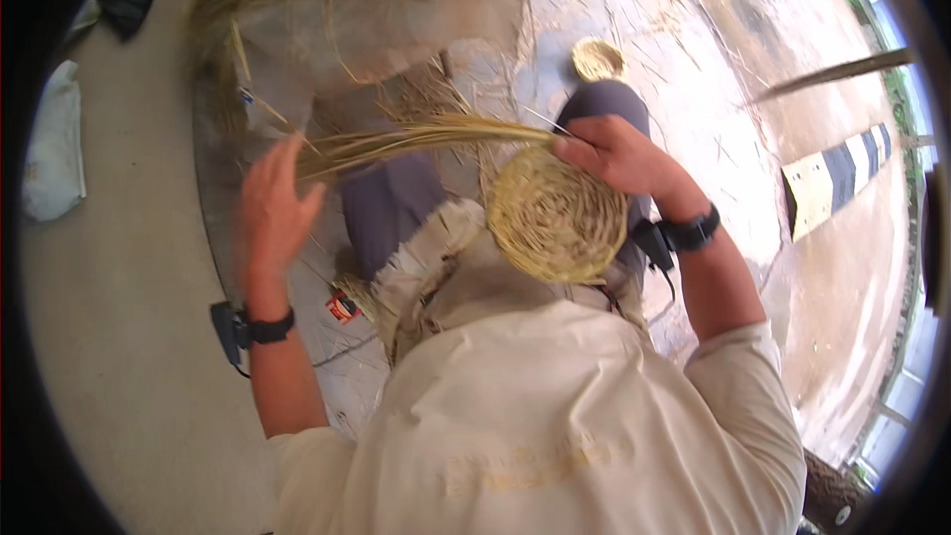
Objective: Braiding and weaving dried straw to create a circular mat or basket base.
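Head view: our disc (560, 223) looks partly woven, strands (426, 135) left of it unworked. Our right hand (626, 154) pinches them; our left hand (274, 206) spreads open.

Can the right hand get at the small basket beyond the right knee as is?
Probably not without letting go: the right hand looks closed on the strands at the woven disc's edge. The small basket seems near enough, but the right knee sits partly between.
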`<state>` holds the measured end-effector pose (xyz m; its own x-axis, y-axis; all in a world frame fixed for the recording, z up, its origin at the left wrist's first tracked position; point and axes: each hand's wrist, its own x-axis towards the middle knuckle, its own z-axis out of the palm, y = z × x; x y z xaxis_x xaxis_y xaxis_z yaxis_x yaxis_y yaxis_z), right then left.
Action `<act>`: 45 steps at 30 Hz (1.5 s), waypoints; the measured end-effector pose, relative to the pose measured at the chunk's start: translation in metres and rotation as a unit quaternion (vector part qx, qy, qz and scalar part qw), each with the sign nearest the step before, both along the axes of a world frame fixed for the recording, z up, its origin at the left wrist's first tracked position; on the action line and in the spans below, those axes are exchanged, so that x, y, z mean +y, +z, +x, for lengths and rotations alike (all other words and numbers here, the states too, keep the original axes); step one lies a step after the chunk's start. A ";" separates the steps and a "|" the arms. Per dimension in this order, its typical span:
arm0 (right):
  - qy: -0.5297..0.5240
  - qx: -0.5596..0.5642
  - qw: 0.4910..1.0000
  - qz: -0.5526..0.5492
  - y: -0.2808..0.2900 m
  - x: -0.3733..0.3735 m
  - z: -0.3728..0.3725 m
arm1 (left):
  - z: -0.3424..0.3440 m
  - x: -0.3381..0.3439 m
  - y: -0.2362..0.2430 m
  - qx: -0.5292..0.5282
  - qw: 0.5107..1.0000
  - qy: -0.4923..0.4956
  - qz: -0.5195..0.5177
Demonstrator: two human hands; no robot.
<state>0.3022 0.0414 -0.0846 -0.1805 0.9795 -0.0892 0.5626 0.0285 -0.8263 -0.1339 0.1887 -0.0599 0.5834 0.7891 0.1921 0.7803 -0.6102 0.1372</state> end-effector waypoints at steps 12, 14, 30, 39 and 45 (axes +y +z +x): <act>-0.063 0.030 0.995 -0.073 0.001 -0.035 0.011 | 0.034 -0.002 0.017 -0.120 0.991 -0.005 -0.061; -0.068 0.051 0.993 -0.078 0.002 -0.036 0.011 | 0.050 0.015 0.028 -0.125 0.990 -0.010 -0.061; -0.082 0.090 0.991 -0.058 -0.010 -0.031 0.021 | 0.225 0.195 0.037 -0.020 0.996 -0.081 0.042; -0.090 0.091 0.991 -0.032 -0.017 -0.028 0.025 | 0.278 0.266 0.031 0.051 0.995 -0.073 0.041; -0.088 0.090 0.991 -0.054 -0.012 -0.025 0.026 | 0.291 0.286 0.022 0.115 0.989 -0.077 0.047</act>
